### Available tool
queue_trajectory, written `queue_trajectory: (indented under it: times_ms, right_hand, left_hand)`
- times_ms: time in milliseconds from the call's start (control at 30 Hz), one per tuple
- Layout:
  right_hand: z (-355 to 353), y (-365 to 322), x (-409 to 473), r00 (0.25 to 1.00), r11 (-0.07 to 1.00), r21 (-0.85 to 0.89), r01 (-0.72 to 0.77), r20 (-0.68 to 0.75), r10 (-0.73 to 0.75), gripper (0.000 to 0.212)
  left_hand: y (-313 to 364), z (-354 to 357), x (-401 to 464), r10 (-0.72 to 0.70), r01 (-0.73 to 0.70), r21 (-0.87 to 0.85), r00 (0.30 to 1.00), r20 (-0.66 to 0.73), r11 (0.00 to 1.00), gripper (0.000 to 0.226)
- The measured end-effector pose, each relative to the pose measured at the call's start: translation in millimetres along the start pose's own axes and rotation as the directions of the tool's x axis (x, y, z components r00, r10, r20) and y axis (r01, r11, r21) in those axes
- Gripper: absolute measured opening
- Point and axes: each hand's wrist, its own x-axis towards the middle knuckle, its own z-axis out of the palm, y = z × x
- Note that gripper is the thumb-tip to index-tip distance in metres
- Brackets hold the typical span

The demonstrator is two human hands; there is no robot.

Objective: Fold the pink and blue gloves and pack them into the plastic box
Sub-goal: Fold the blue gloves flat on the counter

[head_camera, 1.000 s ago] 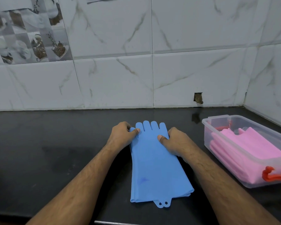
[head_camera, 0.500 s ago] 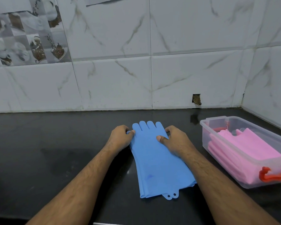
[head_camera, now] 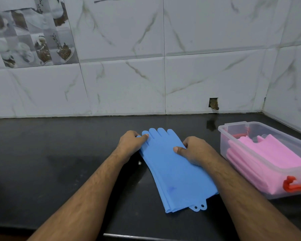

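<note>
Your left hand (head_camera: 131, 143) pinches the finger end of the blue gloves (head_camera: 174, 171), stacked flat on the dark surface (head_camera: 59, 162); your right hand (head_camera: 195, 151) grips their right edge. They look soft and floppy (likely grippy rubber), so take both ends when folding. At right, the plastic box (head_camera: 247, 126) already holds the folded pink gloves (head_camera: 268, 159).

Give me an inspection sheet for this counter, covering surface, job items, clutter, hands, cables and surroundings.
Surface: dark glossy counter, bare apart from the job's things.
Job's things: blue gloves stacked flat, unfolded, fingers toward the wall; pink gloves folded inside the plastic box, lid off.
Clutter: nothing seen.
Hands: left hand and right hand grip the blue gloves' finger end on either side.
Cables: nothing seen.
Surroundings: marble-look tiled wall with a small hole.
</note>
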Motion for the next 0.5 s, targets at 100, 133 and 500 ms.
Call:
queue_trajectory:
  times_ms: [100,133,500]
  right_hand:
    - [-2.7,-2.3,-2.9,1.000,0.999,-0.027,0.018,-0.004,-0.018,0.040]
    - [-4.2,-2.5,-3.8,1.000,1.000,-0.024,0.017,-0.002,-0.017,0.040]
    - [-5.8,-1.8,-6.8,0.996,0.991,0.127,0.030,0.077,-0.040,0.029]
  left_hand:
    - [0.2,-0.7,-0.9,0.029,-0.028,-0.020,0.999,0.025,0.999,0.039]
    - [-0.4,-1.3,-1.7,0.038,-0.036,-0.046,0.998,0.040,0.998,0.039]
    - [-10.3,-3.1,3.5,-0.071,0.015,-0.436,0.991,-0.113,0.900,0.031]
